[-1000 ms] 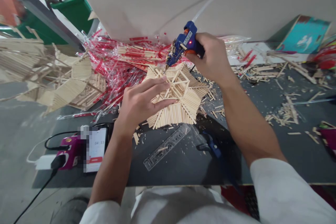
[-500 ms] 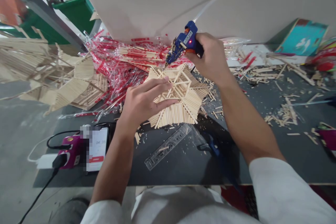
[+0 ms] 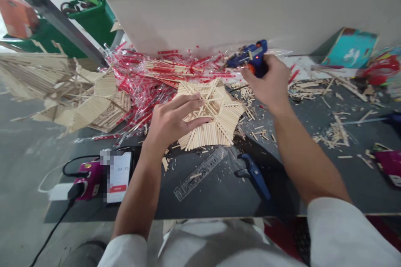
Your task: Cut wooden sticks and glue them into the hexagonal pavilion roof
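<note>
A star-shaped piece built from thin wooden sticks point(image 3: 230, 119) lies on the dark table, with a raised stick frame at its middle. Across its left side rests my left hand point(image 3: 175, 119), thumb and fingers apart, holding it around the raised frame. My right hand point(image 3: 272, 79) grips a blue hot glue gun point(image 3: 250, 56) by its handle, up and to the right of the star; a small red light glows on it. The gun's nozzle points left, away from the sticks, and strings of dried glue and bits of wood cling to its front.
Red-and-clear plastic wrappers with sticks point(image 3: 163, 66) pile up behind. Larger stick models point(image 3: 84, 104) stand at left. Nearer me lie a clear ruler point(image 3: 200, 173), blue-handled cutters point(image 3: 255, 175), a phone point(image 3: 119, 177) and a purple power adapter point(image 3: 89, 179). Stick scraps point(image 3: 333, 133) litter the right.
My right hand has moved the glue gun right and away from the star, its nozzle turning from downward to leftward. My left hand has stayed on the star. The view has shifted slightly.
</note>
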Available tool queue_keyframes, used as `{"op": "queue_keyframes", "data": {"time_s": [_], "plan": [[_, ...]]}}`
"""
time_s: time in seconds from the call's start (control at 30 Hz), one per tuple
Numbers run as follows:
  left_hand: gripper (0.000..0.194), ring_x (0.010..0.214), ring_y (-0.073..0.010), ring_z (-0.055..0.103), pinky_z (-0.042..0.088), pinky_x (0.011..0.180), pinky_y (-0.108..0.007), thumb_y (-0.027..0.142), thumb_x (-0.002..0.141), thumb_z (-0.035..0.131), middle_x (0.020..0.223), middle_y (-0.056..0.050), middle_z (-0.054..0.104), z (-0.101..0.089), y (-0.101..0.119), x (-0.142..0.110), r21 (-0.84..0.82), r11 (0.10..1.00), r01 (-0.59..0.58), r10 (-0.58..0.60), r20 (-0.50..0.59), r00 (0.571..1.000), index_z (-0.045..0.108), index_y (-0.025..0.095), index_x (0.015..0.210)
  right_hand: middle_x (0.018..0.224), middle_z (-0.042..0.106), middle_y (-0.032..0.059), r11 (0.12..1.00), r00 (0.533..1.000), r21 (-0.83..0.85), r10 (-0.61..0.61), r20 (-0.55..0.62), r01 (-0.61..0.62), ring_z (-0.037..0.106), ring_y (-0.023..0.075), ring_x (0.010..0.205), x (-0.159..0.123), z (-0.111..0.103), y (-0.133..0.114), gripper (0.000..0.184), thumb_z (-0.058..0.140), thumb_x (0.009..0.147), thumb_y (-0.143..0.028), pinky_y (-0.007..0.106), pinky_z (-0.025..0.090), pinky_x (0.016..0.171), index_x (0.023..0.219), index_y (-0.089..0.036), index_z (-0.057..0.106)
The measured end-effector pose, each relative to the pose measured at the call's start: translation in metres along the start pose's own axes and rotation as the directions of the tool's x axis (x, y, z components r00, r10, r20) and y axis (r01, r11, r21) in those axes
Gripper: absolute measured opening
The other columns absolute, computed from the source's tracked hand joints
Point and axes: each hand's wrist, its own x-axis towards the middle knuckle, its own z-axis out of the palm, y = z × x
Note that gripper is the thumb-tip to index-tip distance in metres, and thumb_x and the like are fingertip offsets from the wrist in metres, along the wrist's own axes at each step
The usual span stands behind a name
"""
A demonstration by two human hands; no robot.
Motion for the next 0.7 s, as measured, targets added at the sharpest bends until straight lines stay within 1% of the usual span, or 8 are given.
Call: {"op": "queue_keyframes", "data": {"time_s": [0.1,0.17,0.33,0.43,0.53,0.6,0.67,0.7], "plan": [[0.039,0.11,-0.0201,0.079,0.066,0.093,-0.031,0.052,0.088,0.082,0.122,-0.005,0.081,0.001,-0.001,-0.001,0.006,1.0,-0.006,0.006,-0.012,1.0,0.078,0.027,0.117,0.077,0.067,0.0075,0.973,0.981,-0.138,0.19,0.041,-0.183,0.062,0.0276,0.074,-0.026,-0.019,0.031,0.029,0.075,0.082,-0.049,0.047,0.053,0.075,0.084,-0.022,0.063],[0.04,0.108,-0.0197,0.08,0.066,0.092,-0.031,0.053,0.087,0.083,0.123,-0.004,0.081,0.002,-0.003,-0.001,0.018,1.0,-0.015,0.016,-0.023,1.0,0.078,0.028,0.117,0.076,0.067,0.0098,0.94,0.96,-0.235,0.271,0.071,-0.248,0.063,0.0288,0.074,-0.044,-0.03,0.051,0.03,0.073,0.082,-0.051,0.046,0.052,0.075,0.081,-0.023,0.061],[0.04,0.104,-0.018,0.08,0.065,0.093,-0.029,0.05,0.085,0.086,0.123,-0.003,0.081,0.003,-0.003,-0.002,0.017,1.0,-0.022,0.023,-0.044,0.999,0.078,0.029,0.118,0.085,0.071,0.0153,0.879,0.925,-0.397,0.346,0.154,-0.263,0.066,0.0347,0.082,-0.086,-0.041,0.091,0.029,0.066,0.087,-0.053,0.048,0.051,0.08,0.081,-0.025,0.058],[0.04,0.109,-0.0185,0.08,0.065,0.095,-0.03,0.05,0.085,0.086,0.123,-0.003,0.081,0.002,-0.002,-0.001,0.004,1.0,-0.017,0.017,-0.028,0.999,0.078,0.029,0.118,0.104,0.071,0.0241,0.849,0.908,-0.459,0.378,0.181,-0.262,0.067,0.0413,0.1,-0.1,-0.042,0.093,0.034,0.067,0.087,-0.05,0.053,0.051,0.089,0.098,-0.018,0.065],[0.04,0.112,-0.0201,0.079,0.065,0.096,-0.032,0.051,0.087,0.084,0.122,-0.004,0.081,0.001,-0.001,0.0,-0.014,1.0,-0.01,0.01,-0.01,1.0,0.078,0.028,0.119,0.128,0.065,0.028,0.895,0.977,-0.418,0.201,0.069,-0.155,0.061,0.0455,0.123,-0.106,-0.052,0.062,0.044,0.068,0.089,-0.045,0.061,0.047,0.102,0.12,-0.015,0.065],[0.04,0.112,-0.0209,0.079,0.065,0.096,-0.033,0.052,0.088,0.083,0.122,-0.005,0.081,0.001,0.0,0.0,-0.024,1.0,-0.005,0.005,-0.006,1.0,0.078,0.027,0.118,0.12,0.07,0.0183,0.973,0.998,-0.23,-0.014,0.054,0.026,0.066,0.0379,0.118,-0.106,-0.062,0.022,0.026,0.065,0.095,-0.04,0.055,0.052,0.101,0.115,-0.024,0.067],[0.04,0.111,-0.0214,0.079,0.065,0.096,-0.034,0.053,0.088,0.082,0.122,-0.006,0.081,0.001,0.0,0.0,-0.028,1.0,-0.005,0.004,-0.014,1.0,0.078,0.027,0.119,0.105,0.075,0.0073,0.966,0.965,-0.004,-0.257,0.053,0.258,0.072,0.028,0.099,-0.106,-0.07,-0.024,0.011,0.064,0.098,-0.031,0.046,0.058,0.09,0.109,-0.032,0.066],[0.041,0.111,-0.0215,0.079,0.065,0.096,-0.034,0.053,0.088,0.082,0.122,-0.006,0.081,0.001,0.0,0.001,-0.031,0.999,-0.007,0.007,-0.017,1.0,0.078,0.026,0.119,0.103,0.076,0.0039,0.916,0.915,0.077,-0.399,0.058,0.394,0.072,0.0249,0.095,-0.105,-0.071,-0.045,0.013,0.066,0.098,-0.027,0.042,0.06,0.088,0.109,-0.034,0.065]]}}
